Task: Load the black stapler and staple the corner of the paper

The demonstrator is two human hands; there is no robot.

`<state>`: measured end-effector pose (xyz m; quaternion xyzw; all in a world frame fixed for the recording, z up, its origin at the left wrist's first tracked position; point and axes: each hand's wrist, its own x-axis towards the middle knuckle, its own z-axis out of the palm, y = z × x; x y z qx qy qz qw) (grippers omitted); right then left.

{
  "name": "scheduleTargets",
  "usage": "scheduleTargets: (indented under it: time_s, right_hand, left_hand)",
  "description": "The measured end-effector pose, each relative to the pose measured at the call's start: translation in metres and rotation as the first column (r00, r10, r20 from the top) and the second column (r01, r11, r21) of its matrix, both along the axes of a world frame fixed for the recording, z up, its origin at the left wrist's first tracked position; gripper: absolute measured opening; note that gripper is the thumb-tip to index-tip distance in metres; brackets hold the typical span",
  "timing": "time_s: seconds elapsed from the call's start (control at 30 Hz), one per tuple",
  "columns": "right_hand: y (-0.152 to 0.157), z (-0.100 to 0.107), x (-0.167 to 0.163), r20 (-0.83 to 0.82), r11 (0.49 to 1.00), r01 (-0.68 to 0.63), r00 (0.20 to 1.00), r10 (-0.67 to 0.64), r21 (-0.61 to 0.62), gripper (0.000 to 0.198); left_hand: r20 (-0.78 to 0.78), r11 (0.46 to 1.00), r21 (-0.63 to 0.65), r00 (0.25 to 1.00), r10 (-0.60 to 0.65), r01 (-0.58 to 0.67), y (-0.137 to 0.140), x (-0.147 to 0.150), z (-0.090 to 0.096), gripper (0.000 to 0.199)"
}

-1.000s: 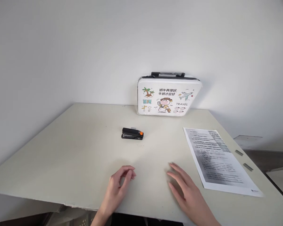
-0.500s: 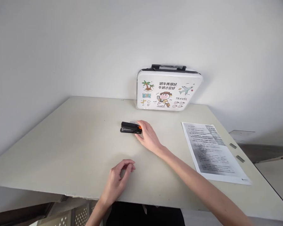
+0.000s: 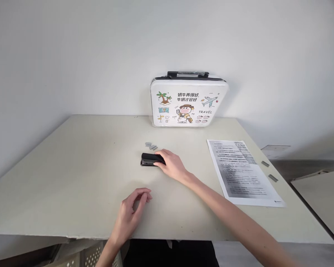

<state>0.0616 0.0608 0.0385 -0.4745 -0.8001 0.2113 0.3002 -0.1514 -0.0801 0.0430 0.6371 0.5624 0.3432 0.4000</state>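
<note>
My right hand [image 3: 172,164] has its thumb and fingers closed around the right end of a black stapler [image 3: 149,159]. The stapler lies low at the tabletop; the hand hides its right end. Just behind it, several small grey staple strips [image 3: 151,145] lie on the table. My left hand [image 3: 133,209] rests near the table's front edge, loosely curled, the thumb tip close against the fingers. Nothing shows in it, and the stapler is some way beyond it.
A white case [image 3: 189,102] with cartoon prints and a black handle stands against the wall. On the right side of the pale table [image 3: 72,174] lies a printed sheet [image 3: 245,172]. Two more staple strips [image 3: 273,178] are beside it, close to the right edge.
The right hand has drawn the stapler toward me, gripping farther over it, so the staple strips behind it now show. The left hand keeps its curled pose. The view has shifted slightly.
</note>
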Motion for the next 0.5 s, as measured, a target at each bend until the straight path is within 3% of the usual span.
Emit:
scheduleTargets:
  time_s: [0.27,0.5]
  right_hand:
    - [-0.067,0.007,0.063,-0.103,0.992,0.023,0.994,-0.036,-0.125,0.021]
    - [-0.112,0.009,0.095,-0.154,0.960,0.069,0.981,-0.114,-0.272,0.020]
  left_hand:
    - [-0.023,1.000,-0.011,1.000,0.001,-0.002,0.000,0.000,-0.002,0.032]
    - [-0.046,1.000,-0.005,0.999,-0.001,0.001,0.002,0.003,-0.001,0.031]
